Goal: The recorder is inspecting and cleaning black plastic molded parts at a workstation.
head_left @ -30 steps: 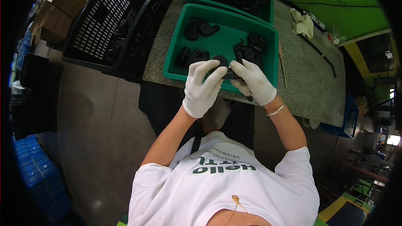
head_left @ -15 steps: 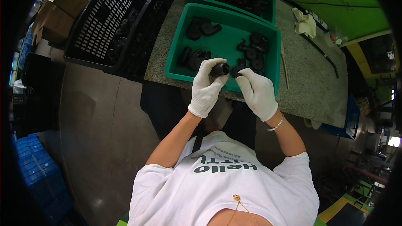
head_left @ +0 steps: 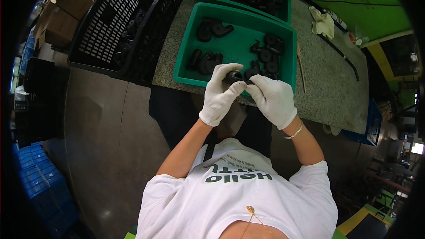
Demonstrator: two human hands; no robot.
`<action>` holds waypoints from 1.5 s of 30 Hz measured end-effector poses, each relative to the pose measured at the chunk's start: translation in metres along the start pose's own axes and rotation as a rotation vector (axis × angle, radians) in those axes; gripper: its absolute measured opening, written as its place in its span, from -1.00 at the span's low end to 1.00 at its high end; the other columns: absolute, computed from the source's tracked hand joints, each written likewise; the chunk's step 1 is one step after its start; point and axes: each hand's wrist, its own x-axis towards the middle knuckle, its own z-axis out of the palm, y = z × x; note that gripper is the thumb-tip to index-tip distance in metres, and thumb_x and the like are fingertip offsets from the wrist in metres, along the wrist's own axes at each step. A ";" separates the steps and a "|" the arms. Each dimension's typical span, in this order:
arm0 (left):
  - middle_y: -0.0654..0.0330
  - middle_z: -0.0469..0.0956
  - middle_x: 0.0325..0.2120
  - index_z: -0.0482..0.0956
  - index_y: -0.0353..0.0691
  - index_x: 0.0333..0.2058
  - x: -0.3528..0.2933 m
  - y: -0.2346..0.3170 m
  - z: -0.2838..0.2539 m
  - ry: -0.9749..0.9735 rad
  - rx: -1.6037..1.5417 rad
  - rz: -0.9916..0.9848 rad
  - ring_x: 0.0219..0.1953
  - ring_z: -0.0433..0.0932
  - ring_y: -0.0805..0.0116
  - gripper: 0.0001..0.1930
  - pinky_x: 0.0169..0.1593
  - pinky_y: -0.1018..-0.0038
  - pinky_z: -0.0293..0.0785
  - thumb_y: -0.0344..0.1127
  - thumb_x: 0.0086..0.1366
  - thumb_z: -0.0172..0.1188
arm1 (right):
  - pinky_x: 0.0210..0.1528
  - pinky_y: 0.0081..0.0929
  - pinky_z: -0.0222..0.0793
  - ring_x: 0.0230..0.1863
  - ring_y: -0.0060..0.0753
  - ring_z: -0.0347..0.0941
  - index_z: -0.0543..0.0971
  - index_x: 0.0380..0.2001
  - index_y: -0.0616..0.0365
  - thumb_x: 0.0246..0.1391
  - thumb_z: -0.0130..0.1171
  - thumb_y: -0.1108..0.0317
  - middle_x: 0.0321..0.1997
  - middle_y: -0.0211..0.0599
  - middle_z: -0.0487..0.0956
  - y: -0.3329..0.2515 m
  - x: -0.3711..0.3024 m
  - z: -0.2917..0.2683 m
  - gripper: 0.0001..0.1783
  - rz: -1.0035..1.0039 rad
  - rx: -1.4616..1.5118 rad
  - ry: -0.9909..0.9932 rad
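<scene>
My left hand [head_left: 220,94], in a white knit glove, is closed round a black hollow moulded part [head_left: 233,77] held over the near edge of a green tray [head_left: 248,12]. Its open end faces my right hand. My right hand [head_left: 273,99], gloved too, pinches at that end; a small dark bit shows at its fingertips, too little to name. Inside the tray lie similar black curved, snail-shaped parts in loose groups: a far left group [head_left: 213,29], a near left group [head_left: 205,63] and a right group [head_left: 271,55].
Behind stands a second green tray [head_left: 287,4] heaped with black parts. To the left is a black slatted crate [head_left: 104,31] with more parts. On the stone-topped table [head_left: 330,93], right of the trays, lie a thin stick [head_left: 301,68], a black rod [head_left: 343,57] and a pale cloth [head_left: 323,24].
My right hand's fingertips have come left against the open end of the black part. My left thumb has shifted right, and the part has turned slightly in my left hand.
</scene>
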 end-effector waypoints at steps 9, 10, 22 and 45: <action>0.36 0.28 -0.27 0.44 -0.27 -0.07 0.002 -0.004 0.000 0.001 0.167 0.076 -0.28 0.26 0.60 -0.69 -0.15 0.64 0.27 -0.34 0.23 0.22 | -0.57 -0.34 0.33 -0.58 -0.21 0.47 0.48 -0.44 0.04 0.10 0.17 0.13 -0.59 -0.32 0.48 0.006 0.002 -0.006 -0.77 -0.043 -0.026 -0.044; 0.36 0.28 -0.27 0.44 -0.27 -0.08 0.002 -0.004 0.001 -0.004 0.158 0.073 -0.28 0.26 0.60 -0.69 -0.15 0.64 0.27 -0.34 0.23 0.22 | -0.57 -0.34 0.33 -0.58 -0.21 0.47 0.48 -0.44 0.04 0.10 0.17 0.13 -0.59 -0.32 0.48 0.006 0.002 -0.006 -0.77 -0.042 -0.026 -0.044; 0.31 0.28 -0.25 0.42 -0.29 -0.15 0.003 -0.008 0.002 0.023 0.196 0.132 -0.27 0.29 0.58 -0.76 -0.15 0.62 0.29 -0.40 0.21 0.17 | -0.61 -0.33 0.30 -0.61 -0.20 0.46 0.45 -0.47 0.04 0.13 0.14 0.13 -0.63 -0.32 0.47 0.002 -0.003 0.000 -0.76 0.006 -0.026 -0.031; 0.12 0.36 -0.16 0.54 -0.08 -0.10 0.047 0.087 -0.130 0.922 1.268 0.662 -0.05 0.41 0.16 -0.67 0.01 0.31 0.40 -0.28 0.14 0.34 | -0.18 -0.17 0.45 -0.16 -0.05 0.51 0.47 -0.20 0.08 0.04 0.19 0.19 -0.19 -0.17 0.52 0.125 0.060 0.040 -0.71 0.210 -0.336 -0.220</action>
